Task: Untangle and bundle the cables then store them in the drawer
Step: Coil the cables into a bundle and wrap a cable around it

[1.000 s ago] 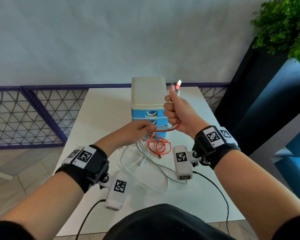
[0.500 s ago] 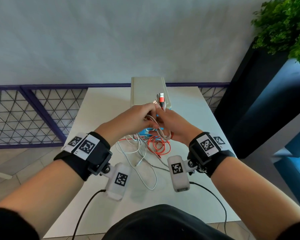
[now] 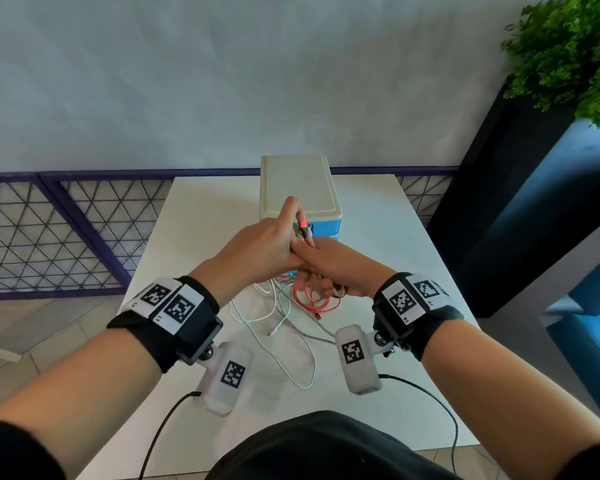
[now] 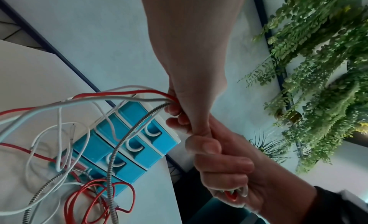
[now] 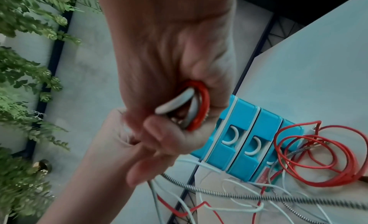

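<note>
A tangle of red, white and grey braided cables lies on the white table (image 3: 378,220) in front of a small drawer unit (image 3: 298,188) with blue drawers, all closed. My hands meet just above the tangle. My right hand (image 3: 340,265) grips a few loops of red cable (image 5: 201,107) and white cable (image 5: 175,104) in its palm. My left hand (image 3: 267,244) lies over it, index finger raised, and pinches the strands (image 4: 171,101) that run down to the table. A red USB plug (image 3: 302,225) sticks up between the hands. A red coil (image 3: 317,303) still rests on the table.
White cable loops (image 3: 284,355) and a braided cable (image 3: 305,327) trail toward the table's near edge. A black planter (image 3: 499,202) with a green plant (image 3: 568,57) stands at the right. A purple mesh railing (image 3: 49,230) runs behind and to the left.
My right hand came down from its raised position with the plug end. My left hand rose to meet it and now covers it. More cable has been lifted off the table.
</note>
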Motion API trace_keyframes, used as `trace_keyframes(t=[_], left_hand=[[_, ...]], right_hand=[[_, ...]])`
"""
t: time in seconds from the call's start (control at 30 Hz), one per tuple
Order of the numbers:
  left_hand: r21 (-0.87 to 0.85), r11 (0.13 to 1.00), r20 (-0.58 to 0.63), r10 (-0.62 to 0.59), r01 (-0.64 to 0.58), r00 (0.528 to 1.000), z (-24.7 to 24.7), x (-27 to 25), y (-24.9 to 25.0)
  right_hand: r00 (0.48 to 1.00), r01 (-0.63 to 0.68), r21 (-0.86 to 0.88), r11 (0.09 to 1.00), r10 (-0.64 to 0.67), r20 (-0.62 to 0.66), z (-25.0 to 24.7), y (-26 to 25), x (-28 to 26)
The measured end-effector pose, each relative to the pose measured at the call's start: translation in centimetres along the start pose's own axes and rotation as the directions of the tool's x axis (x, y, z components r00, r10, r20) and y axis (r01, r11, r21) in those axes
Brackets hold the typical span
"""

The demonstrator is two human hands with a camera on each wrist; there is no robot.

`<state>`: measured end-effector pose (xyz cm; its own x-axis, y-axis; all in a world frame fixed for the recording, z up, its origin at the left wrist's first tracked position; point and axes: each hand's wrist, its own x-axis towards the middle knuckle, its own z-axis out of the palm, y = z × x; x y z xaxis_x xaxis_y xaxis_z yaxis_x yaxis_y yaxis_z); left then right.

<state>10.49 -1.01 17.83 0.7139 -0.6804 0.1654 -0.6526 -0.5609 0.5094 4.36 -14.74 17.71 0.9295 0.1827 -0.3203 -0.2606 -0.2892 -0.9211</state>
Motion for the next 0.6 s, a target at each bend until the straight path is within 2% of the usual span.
trace_keyframes(t=[0.07,0.13,0.2,0.27,0.4,0.5,0.6], left_hand=[[-0.136,0.99,0.04,-0.023,0.029,0.999,0.0,0.1,-0.2],[-0.296,0.953,0.15,-0.015,0.059,0.989,-0.3,0.2,-0.8],[-0.379,0.921,0.261,0.015,0.088,0.965,-0.6,0.2,-1.6],[-0.345,0.937,0.266,0.037,0.06,0.963,-0.7,0.1,-2.1],[-0.255,0.963,0.129,-0.054,0.085,0.99,-0.1,0.4,-2.1],[-0.249,0.959,0.136,-0.105,0.137,0.985,0.6,0.7,-2.5],[-0.271,0.949,0.212,-0.107,0.164,0.971,0.5,1.0,-3.1]], right_hand=[[0.999,-0.037,-0.037,0.999,0.038,0.027,-0.4,-0.2,-0.2],[0.997,-0.045,-0.045,0.998,0.048,0.063,-1.1,0.1,-0.1],[0.997,-0.052,-0.112,0.992,0.059,0.059,-1.8,0.1,-0.1],[0.998,-0.057,-0.163,0.985,0.063,0.031,-2.3,-0.1,-0.2],[0.999,-0.025,-0.19,0.981,0.02,-0.029,-2.8,-0.7,0.0],[0.998,-0.022,-0.193,0.981,0.009,-0.067,-2.8,-0.8,0.4],[0.996,-0.022,-0.142,0.99,0.009,-0.092,-2.3,-0.4,1.1]])
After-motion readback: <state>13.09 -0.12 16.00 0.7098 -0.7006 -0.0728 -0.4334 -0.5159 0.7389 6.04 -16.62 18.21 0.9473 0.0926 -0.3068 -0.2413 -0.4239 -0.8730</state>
